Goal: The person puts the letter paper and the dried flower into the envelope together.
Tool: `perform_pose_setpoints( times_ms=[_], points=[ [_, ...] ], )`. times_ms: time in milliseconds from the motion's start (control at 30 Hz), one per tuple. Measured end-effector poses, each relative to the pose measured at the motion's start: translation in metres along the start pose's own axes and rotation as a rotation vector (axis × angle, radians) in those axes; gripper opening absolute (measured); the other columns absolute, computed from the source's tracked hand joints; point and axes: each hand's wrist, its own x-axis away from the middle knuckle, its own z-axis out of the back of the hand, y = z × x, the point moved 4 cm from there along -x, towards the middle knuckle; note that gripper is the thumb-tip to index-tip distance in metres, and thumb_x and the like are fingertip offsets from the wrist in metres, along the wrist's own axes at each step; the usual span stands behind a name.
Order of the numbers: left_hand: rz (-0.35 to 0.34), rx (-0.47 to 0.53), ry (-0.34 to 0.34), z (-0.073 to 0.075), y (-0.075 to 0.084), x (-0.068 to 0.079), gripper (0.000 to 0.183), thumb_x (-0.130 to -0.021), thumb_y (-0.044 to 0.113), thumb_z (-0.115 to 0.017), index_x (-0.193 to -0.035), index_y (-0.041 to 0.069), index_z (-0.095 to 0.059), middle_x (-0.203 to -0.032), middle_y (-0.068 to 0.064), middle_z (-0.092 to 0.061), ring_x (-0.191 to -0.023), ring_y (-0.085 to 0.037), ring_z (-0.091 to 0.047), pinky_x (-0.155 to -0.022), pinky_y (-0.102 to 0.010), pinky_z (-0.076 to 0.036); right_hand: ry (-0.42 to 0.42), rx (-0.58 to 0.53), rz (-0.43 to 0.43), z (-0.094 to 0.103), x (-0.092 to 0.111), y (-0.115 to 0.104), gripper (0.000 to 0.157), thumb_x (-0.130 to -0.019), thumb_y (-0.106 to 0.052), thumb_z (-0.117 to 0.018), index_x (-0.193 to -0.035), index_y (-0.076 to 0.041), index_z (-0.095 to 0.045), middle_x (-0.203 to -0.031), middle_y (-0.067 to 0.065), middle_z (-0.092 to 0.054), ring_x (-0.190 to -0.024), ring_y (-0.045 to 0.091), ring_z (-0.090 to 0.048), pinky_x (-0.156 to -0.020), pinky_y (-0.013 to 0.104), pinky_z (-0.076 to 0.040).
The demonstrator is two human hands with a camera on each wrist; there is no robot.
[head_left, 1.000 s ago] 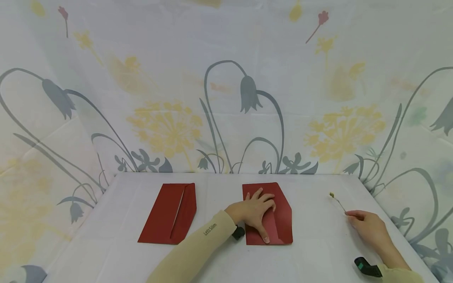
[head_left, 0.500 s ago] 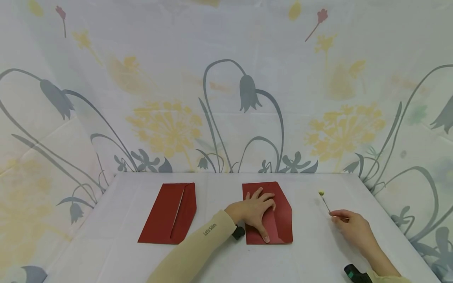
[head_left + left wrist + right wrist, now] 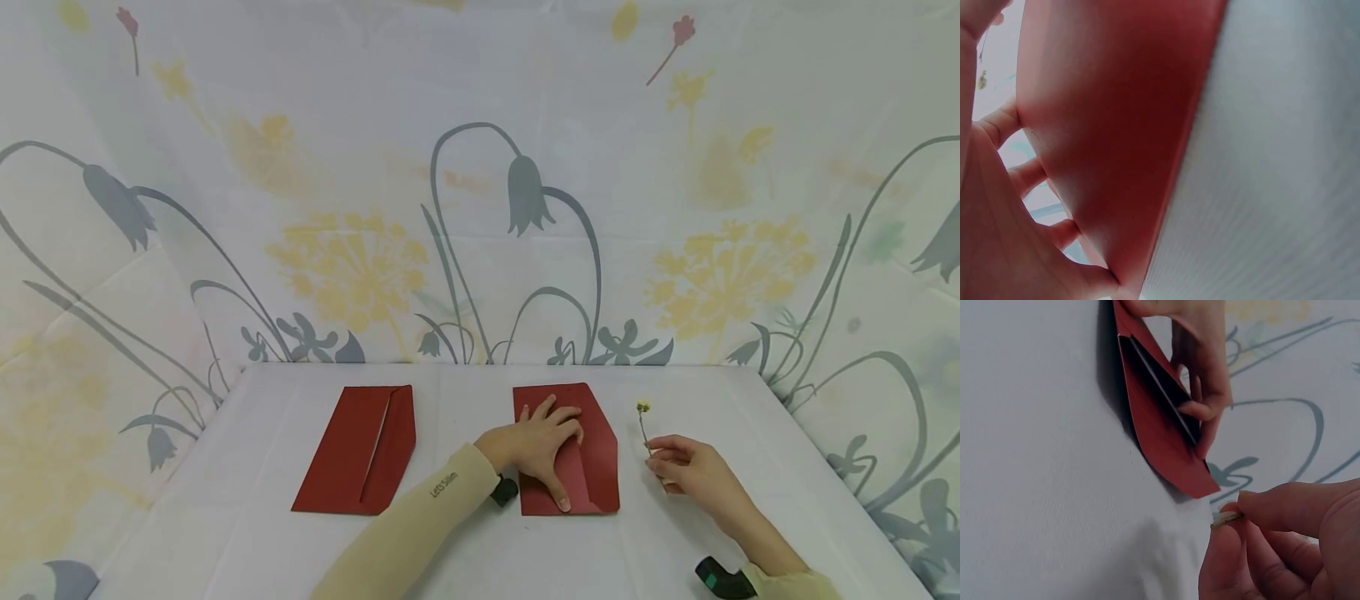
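My left hand (image 3: 536,446) lies with its fingers spread on a red envelope (image 3: 602,450), pressing it to the table, thumb toward the near edge. The envelope's flap is unfolded to the right. In the right wrist view, the pocket of this envelope (image 3: 1154,434) gapes a little beside the left fingers. Just right of it, my right hand (image 3: 697,471) pinches a small flower (image 3: 642,408) by its thin stem between thumb and fingers, yellow bloom upward. The left wrist view shows the palm (image 3: 997,206) arched over the red paper (image 3: 1116,125).
A second red envelope (image 3: 341,458) lies to the left on the white table (image 3: 225,500), its flap also to the right. Behind the table hangs a flower-printed cloth (image 3: 480,208). Black wrist devices (image 3: 723,577) sit by both sleeves.
My right hand has carried the flower leftward, close to the right-hand envelope, and its bloom now points more upright. The left hand and both envelopes have stayed put.
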Motion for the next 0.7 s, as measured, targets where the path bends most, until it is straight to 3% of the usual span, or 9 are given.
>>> perform_pose_setpoints(
  times_ms=[500, 700],
  points=[
    [0.001, 0.010, 0.010, 0.000, 0.000, 0.000, 0.078, -0.050, 0.074, -0.073, -0.108, 0.033, -0.039, -0.153, 0.009, -0.012, -0.142, -0.031, -0.002, -0.104, -0.062, -0.021, -0.097, -0.185, 0.017, -0.035, -0.021, -0.013, 0.040, -0.090, -0.020, -0.063, -0.118, 0.007, -0.054, -0.103, 0.014, -0.064, -0.089, 0.021, -0.064, -0.073, 0.031, -0.055],
    [-0.002, 0.018, 0.010, 0.000, -0.002, 0.001, 0.080, -0.050, 0.074, -0.073, -0.109, 0.033, -0.038, -0.154, 0.009, -0.009, -0.142, -0.031, 0.000, -0.104, -0.062, -0.020, -0.080, -0.245, 0.030, -0.049, -0.029, -0.017, 0.035, -0.092, -0.012, -0.058, -0.120, 0.008, -0.051, -0.100, 0.016, -0.062, -0.086, 0.022, -0.065, -0.072, 0.031, -0.055]
  ],
)
